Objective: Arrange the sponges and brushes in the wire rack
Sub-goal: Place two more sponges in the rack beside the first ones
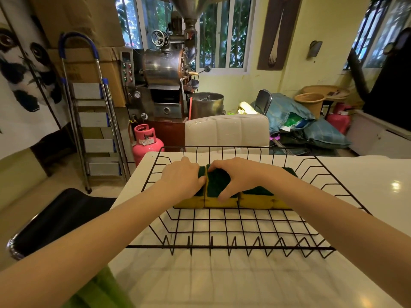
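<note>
Now both my hands are down inside the rack (pixel 233 247), a black wire basket sitting on the white table (pixel 222 281); three sponges (pixel 219 181), yellow below and dark green on top, lie side by side in a row across the rack's far half, edges touching. My left hand (pixel 181 177) lies palm down over the left sponge (pixel 191 203), at about 10 o'clock from the rack's centre, fingers curled, thumb at the seam with its neighbour; whether it actually grips I cannot tell. My right hand (pixel 238 174) is clamped on the middle sponge, fingers over its far edge, thumb pressed on its near edge; this hand sits at 12 o'clock. The right sponge (pixel 258 200) lies at 1 o'clock, partly under my right forearm, untouched by the fingers. The two hands are close together, almost meeting over the seam. The rack's near half, toward 6 o'clock, shows bare grid. Beyond the table at 12 o'clock stands a white chair (pixel 226 130); a pink gas bottle (pixel 145 141) at 10 o'clock; a stepladder (pixel 93 112) further left.
</note>
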Demonstrator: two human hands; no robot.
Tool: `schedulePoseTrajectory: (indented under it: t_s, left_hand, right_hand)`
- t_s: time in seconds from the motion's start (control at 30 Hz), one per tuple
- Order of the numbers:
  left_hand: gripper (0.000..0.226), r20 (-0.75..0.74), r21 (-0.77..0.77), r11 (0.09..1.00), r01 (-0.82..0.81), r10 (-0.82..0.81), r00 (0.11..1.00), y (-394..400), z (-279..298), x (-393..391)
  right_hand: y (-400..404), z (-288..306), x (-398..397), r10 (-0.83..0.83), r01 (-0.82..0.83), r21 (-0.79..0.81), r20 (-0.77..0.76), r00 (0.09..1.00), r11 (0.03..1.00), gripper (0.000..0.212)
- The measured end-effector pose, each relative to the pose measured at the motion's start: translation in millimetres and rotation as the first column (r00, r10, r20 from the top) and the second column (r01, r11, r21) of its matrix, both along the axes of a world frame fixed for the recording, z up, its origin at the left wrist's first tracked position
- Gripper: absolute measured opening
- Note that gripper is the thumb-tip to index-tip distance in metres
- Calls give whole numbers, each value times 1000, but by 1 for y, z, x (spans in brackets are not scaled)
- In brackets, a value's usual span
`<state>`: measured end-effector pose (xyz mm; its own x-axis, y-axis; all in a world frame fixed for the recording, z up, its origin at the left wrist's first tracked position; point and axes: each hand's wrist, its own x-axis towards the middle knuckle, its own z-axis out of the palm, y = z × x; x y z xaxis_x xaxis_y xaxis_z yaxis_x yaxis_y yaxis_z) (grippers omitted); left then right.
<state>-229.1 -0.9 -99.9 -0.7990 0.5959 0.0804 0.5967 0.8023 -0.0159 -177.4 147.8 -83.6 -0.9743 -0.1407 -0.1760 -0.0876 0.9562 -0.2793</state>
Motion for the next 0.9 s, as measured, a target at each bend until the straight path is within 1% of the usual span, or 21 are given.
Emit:
schedulePoseTrajectory:
  t_s: [0.13,0.3,0.4,0.43,0.5,0.57,0.7,0.77,0.83,0.9]
  left_hand:
    - [42,54,-18,1000,20,-19,998,-1,2,0]
    - [43,263,-62,996,63,-44,964,-12,21,0]
    - [45,455,-154,978,139,-55,889,-20,43,9]
    - [47,513,-159,972,173,-68,856,-23,50,14]
    - [50,574,-104,974,203,-107,812,-29,61,25]
    - [53,540,-1,980,199,-167,825,-35,67,34]
    - [57,386,207,958,196,-264,884,-48,72,55]
    - [60,341,324,925,200,-311,887,-56,70,72]
    - [63,324,434,876,209,-369,871,-63,65,93]
    - [64,305,502,832,236,-426,852,-70,58,116]
  right_hand:
    - [-2,4,-1,-8,5,41,59,998,999,74]
    - [-4,7,2,15,-27,139,88,996,990,89]
    - [-5,15,13,-3,1,78,33,999,997,95]
    - [-6,19,18,-18,17,48,15,1000,999,96]
    - [-11,29,31,-24,24,-11,-25,999,1000,96]
    - [-17,40,46,-22,17,-57,-79,997,998,95]
    - [-28,49,84,-76,52,-126,-189,979,991,91]
    - [-32,48,106,-107,58,-205,-237,966,977,88]
    - [-36,44,131,-131,48,-290,-277,952,956,85]
    - [-39,37,156,-152,38,-357,-298,942,933,82]
